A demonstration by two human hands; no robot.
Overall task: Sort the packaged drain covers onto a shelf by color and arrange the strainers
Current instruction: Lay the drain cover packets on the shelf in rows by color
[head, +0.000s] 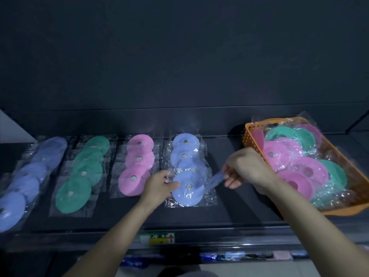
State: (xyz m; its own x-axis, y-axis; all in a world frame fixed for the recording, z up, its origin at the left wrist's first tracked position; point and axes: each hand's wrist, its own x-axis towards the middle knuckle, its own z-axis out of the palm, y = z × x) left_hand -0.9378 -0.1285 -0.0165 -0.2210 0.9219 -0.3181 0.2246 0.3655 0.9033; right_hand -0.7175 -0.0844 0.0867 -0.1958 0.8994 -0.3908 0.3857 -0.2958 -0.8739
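Left hand (159, 185): the left edge of the clear wrap on the front blue cover (187, 189) is being pinched between thumb and fingers.
Right hand (246, 168): a blurred bluish packet (214, 179) is being gripped in curled fingers, just right of that cover; whether it is a separate cover cannot be told.
Front blue cover: it is lying flat at the near end of the centre blue row (184, 154) on the dark shelf (229, 212), overlapping the cover behind.
Other rows: the pink row (137, 158), green row (83, 172) and far-left blue row (30, 176) are being displayed side by side to the left.
Orange basket (257, 126): pink and green wrapped covers are being kept piled inside it, at the shelf's right end, close beside the right wrist.
Price label (157, 237): it is being shown on the shelf's front edge, between the forearms.
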